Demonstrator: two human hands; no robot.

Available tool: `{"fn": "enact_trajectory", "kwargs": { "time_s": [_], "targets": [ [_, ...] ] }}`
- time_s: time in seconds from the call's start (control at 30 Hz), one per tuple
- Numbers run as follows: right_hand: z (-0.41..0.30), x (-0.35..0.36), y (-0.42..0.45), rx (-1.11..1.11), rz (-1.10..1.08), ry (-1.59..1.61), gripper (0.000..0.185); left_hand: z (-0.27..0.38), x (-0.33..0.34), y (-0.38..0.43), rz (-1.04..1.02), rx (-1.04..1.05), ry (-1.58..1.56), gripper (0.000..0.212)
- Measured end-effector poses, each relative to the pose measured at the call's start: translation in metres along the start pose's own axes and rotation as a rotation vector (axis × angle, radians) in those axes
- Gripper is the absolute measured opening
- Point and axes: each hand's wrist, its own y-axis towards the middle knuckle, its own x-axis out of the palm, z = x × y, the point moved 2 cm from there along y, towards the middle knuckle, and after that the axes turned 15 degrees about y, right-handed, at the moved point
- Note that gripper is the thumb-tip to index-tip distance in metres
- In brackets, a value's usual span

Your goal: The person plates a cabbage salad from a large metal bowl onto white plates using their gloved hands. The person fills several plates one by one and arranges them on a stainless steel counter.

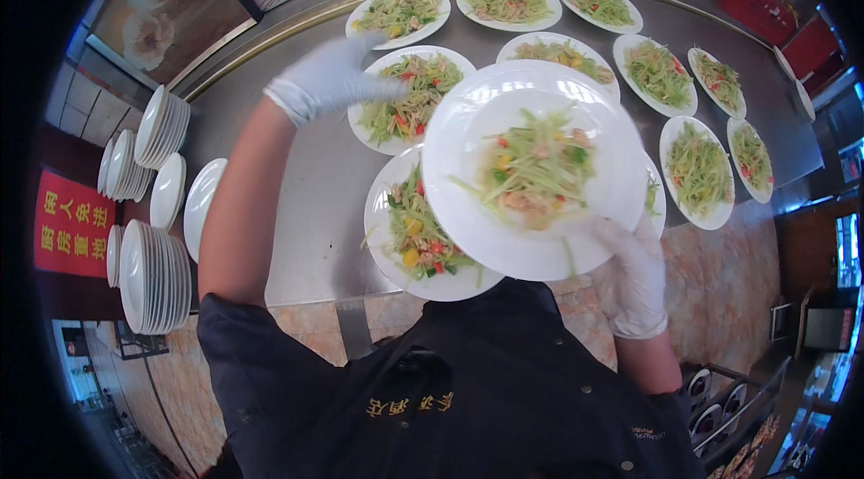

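Observation:
My right hand (pixel 631 283), in a thin clear glove, grips the lower right rim of a round white plate (pixel 455 135). That plate is raised over the counter and bears a small heap of shredded pale-green vegetable (pixel 540 168) with bits of meat, red and yellow. It partly covers another filled plate (pixel 388 243) and one behind it (pixel 560 50). Gloved and somewhat blurred, my left hand (pixel 337 77) spreads its fingers and thumb over the left edge of a filled plate (pixel 466 64). Nothing shows in its grasp; whether it touches the food is unclear.
Several more filled plates (pixel 509 25) stand on the steel counter (pixel 304 229), towards its back and right. Stacked white plates (pixel 152 276) rise at the left, by a red sign (pixel 71 226) with writing. A metal rack (pixel 736 405) is at lower right.

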Motion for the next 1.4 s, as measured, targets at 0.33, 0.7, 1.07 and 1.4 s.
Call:
{"fn": "enact_trajectory", "kwargs": {
  "time_s": [0.33,0.7,1.07,1.4],
  "targets": [
    [-0.007,0.016,0.026,-0.046,-0.005,-0.005,0.055,-0.043,0.091,0.027,0.011,-0.141,0.275,0.074],
    [0.043,0.037,0.061,0.150,-0.160,0.097,0.053,-0.008,-0.022,0.045,0.076,0.064,-0.059,0.031],
    [0.053,0.061,0.058,0.056,-0.088,0.112,0.052,-0.125,-0.028,0.153,0.145,-0.131,0.132,0.062],
    [0.022,0.039,0.040,-0.127,0.035,0.060,0.049,-0.155,0.065,0.207,0.037,-0.354,0.278,0.080]
  ]
}}
